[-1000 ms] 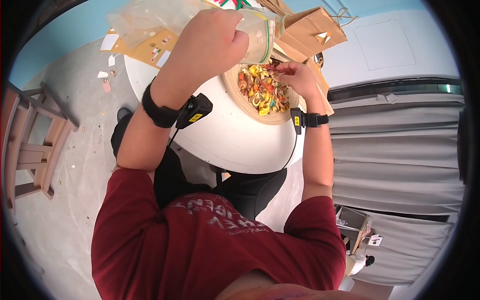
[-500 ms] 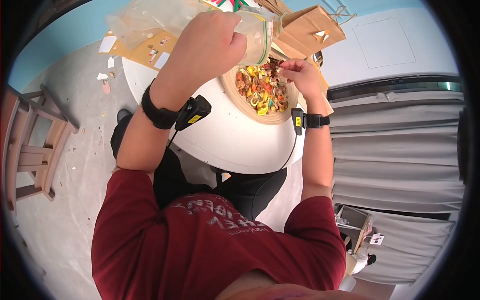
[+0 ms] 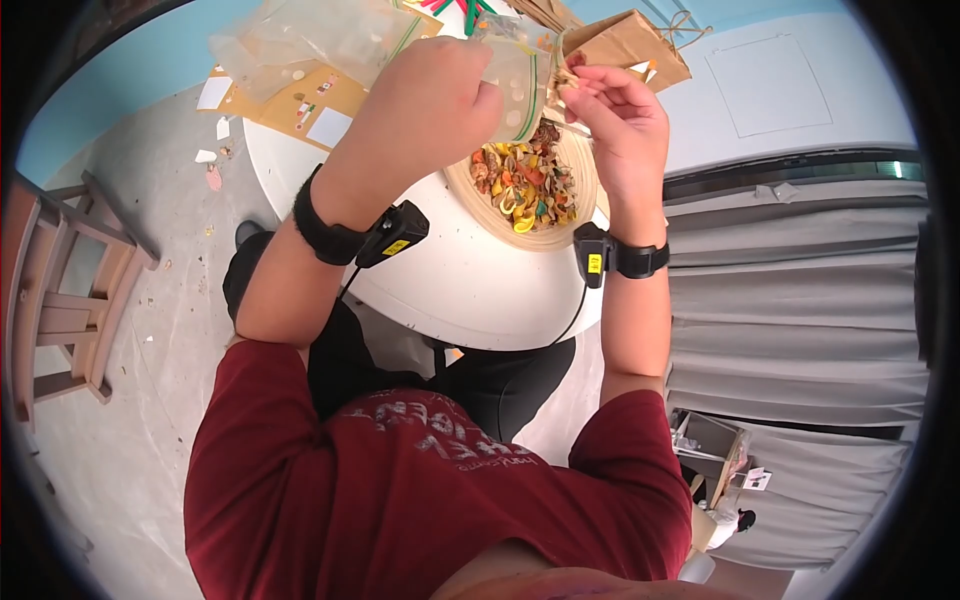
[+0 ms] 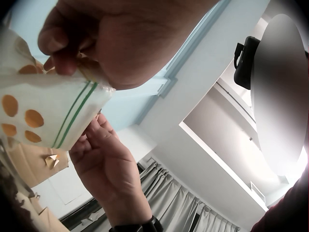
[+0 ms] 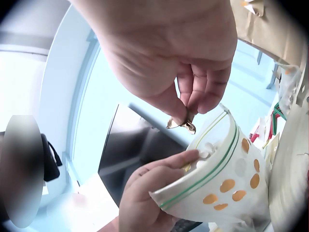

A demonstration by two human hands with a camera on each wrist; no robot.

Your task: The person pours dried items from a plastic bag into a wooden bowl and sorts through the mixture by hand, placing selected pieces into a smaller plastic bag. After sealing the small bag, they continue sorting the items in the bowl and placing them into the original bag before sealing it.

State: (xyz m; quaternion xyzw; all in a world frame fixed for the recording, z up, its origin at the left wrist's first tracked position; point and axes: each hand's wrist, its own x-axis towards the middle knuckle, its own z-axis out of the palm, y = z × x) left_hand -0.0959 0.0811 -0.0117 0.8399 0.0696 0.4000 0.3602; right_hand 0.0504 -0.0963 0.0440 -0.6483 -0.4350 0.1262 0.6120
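One hand at each side: the left hand (image 3: 435, 105) gripped the plastic bag (image 3: 519, 88) by its edge, open mouth turned right; the plate (image 3: 460, 186) lay below; just beside that mouth, a dried scrap (image 5: 189, 126) sat pinched in the right hand (image 3: 630, 130)

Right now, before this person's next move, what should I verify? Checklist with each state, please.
1. Left hand gripping the dotted zip bag: ok.
2. Bag mouth open: ok, parted in the right wrist view.
3. Right hand pinching a dried piece: ok.
4. That piece inside the bag: not ok, it is outside, near the mouth.
5. Plate resting on the white table: ok.
6. Bag's far end supported: cannot tell.
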